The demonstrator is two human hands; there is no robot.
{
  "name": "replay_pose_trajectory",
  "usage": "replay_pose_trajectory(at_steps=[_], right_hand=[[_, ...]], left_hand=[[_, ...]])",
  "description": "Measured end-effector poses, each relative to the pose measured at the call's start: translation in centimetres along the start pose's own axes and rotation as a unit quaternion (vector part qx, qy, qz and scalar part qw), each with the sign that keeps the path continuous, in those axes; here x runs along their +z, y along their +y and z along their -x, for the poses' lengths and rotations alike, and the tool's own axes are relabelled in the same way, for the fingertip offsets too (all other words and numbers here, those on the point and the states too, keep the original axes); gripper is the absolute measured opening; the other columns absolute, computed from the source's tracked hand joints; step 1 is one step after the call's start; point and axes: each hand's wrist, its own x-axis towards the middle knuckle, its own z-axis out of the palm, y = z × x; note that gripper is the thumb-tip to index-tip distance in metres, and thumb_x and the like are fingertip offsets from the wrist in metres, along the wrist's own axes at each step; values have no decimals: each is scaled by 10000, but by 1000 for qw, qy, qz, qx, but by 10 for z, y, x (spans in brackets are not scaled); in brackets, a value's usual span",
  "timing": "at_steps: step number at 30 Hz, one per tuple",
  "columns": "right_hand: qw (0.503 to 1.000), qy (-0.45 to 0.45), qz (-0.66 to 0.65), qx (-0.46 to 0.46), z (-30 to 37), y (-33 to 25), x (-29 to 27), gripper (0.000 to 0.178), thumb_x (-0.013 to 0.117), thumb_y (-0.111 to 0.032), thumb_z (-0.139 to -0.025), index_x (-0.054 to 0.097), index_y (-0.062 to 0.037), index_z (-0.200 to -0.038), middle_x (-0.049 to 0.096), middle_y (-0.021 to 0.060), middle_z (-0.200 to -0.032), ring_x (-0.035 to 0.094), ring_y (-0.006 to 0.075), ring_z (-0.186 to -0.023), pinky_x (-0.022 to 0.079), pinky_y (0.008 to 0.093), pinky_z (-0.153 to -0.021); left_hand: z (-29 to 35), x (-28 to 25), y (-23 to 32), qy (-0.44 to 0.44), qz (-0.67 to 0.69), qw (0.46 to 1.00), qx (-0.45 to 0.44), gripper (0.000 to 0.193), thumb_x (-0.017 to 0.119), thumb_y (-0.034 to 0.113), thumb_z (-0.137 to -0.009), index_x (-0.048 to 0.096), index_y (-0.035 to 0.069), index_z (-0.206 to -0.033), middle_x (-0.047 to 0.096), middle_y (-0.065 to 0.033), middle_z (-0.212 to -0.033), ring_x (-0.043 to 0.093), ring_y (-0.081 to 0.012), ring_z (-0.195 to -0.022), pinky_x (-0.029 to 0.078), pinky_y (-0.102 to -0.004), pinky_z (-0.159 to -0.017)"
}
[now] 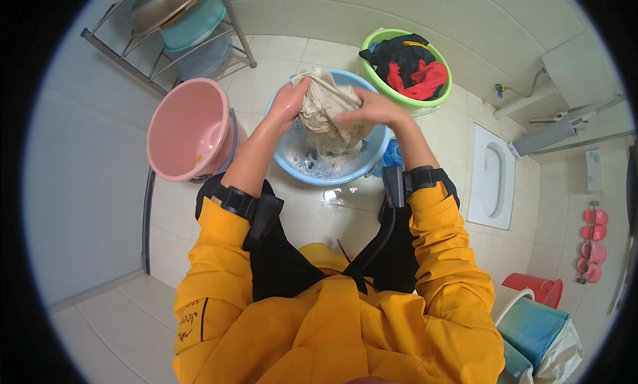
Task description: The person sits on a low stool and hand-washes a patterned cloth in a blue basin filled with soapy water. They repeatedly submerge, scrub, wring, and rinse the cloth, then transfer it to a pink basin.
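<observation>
A wet off-white cloth (322,118), dirty-looking and bunched, hangs over a light blue basin (319,181) on the floor. The basin holds sudsy water, and the cloth's lower end dips into it. My left hand (290,103) grips the cloth's upper left side, fingers closed on it. On the opposite side, my right hand (373,110) pinches a folded edge between thumb and fingers, slightly blurred. What kind of garment the cloth is, I cannot tell.
A pink bucket (174,128) stands left of the basin. Behind right is a green tub (446,95) heaped with black and red clothes (415,78). A metal rack (156,72) with bowls stands far left. A squat toilet (490,178) lies right. Water wets the tiles (309,208).
</observation>
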Motion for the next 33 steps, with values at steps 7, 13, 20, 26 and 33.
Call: replay_pose_trajectory(at_steps=[7,13,20,26,33], right_hand=[[981,93,-131,112,-7,4,1,308,572,-237,-678,614,11,-856,619,121,-795,596,209,-702,470,315,-636],[891,-38,-452,27,-4,2,1,283,605,-195,-717,581,-3,-924,602,90,-849,572,161,-834,457,266,-715],[987,88,73,111,-8,6,2,420,623,-286,-629,594,18,-917,600,184,-893,578,286,-822,448,322,-723],[980,-4,-188,72,-7,11,10,320,608,-237,-664,620,17,-859,612,117,-802,572,188,-728,441,279,-671],[976,164,-20,140,-11,8,12,290,631,-212,-629,628,-3,-830,617,100,-795,573,186,-728,445,291,-676]], left_hand=[[-5,-6,-15,-118,-288,950,6,356,536,239,-795,507,9,-1065,577,-90,-981,554,-187,-868,433,-297,-735],[-13,-1,-22,3,-194,980,47,279,512,160,-767,555,23,-1005,595,-81,-933,557,-172,-857,426,-286,-733],[-5,7,-20,-214,-47,973,-74,373,578,113,-716,515,19,-1071,565,-91,-1019,559,-174,-874,444,-276,-747],[-13,8,-20,46,-358,932,23,392,595,145,-739,494,19,-1096,563,-91,-1029,570,-174,-857,449,-283,-749],[-5,14,-30,-114,-72,989,-57,356,562,85,-716,509,26,-1063,582,-83,-985,563,-173,-887,441,-278,-742]])
